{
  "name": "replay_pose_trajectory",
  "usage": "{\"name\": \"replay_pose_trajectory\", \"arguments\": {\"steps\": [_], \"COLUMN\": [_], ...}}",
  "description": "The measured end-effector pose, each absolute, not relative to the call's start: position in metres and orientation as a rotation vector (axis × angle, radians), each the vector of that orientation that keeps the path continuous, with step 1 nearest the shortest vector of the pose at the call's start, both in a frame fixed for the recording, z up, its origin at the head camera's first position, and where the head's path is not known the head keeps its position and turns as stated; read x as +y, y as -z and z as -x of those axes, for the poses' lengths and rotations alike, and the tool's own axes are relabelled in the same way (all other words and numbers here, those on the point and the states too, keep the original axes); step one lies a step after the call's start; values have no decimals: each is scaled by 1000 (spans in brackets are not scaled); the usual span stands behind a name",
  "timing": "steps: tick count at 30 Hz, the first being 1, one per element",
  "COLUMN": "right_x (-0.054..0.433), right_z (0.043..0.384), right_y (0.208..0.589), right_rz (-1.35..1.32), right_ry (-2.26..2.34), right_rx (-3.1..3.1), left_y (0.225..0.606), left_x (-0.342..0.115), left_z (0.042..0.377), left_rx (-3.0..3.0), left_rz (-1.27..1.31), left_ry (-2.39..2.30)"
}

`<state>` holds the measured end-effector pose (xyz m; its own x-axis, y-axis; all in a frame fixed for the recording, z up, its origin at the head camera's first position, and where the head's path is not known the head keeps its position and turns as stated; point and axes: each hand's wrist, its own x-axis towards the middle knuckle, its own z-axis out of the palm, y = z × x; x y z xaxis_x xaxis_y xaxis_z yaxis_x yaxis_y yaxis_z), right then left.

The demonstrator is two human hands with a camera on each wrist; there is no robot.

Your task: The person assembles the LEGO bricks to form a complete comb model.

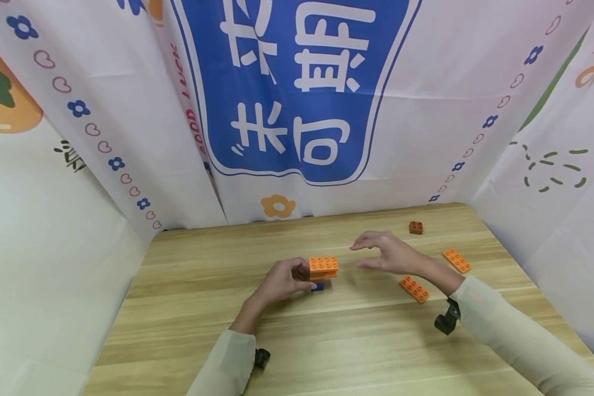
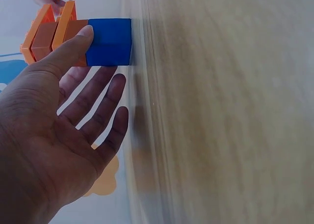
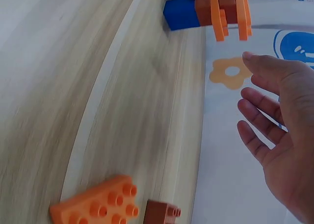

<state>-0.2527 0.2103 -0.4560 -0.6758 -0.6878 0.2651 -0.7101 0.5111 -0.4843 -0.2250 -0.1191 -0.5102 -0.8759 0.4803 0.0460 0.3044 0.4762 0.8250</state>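
My left hand (image 1: 281, 281) holds a stack of toy building blocks (image 1: 323, 265) upright on the table, its thumb pressed along the near side and fingers behind. At the bottom of the stack is a blue block (image 2: 112, 42). Above it, brown bricks (image 3: 203, 12) alternate with orange plates (image 3: 217, 18), and the top orange plate shows its studs in the head view. The orange plates stick out to the right past the blue block. To the right of the stack, my right hand (image 1: 388, 254) hovers with fingers spread, thumb apart, holding nothing.
On the right of the wooden table (image 1: 203, 308) lie two loose orange plates, the nearer plate (image 1: 414, 289) close below my right wrist and the farther plate (image 1: 456, 260) beyond it. A small brown brick (image 1: 416, 227) sits near the back edge. Printed cloth (image 1: 425, 110) hangs behind.
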Motion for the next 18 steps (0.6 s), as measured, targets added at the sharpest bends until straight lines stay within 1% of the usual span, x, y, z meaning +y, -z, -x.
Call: {"name": "replay_pose_trajectory", "arguments": {"steps": [18], "right_x": [252], "right_z": [261], "right_y": [465], "right_rz": [-1265], "right_ry": [-825], "right_rx": [-2730], "left_y": [510], "left_x": [-119], "left_z": [224], "left_rx": [2534], "left_rz": [-670], "left_ry": [-1345]}}
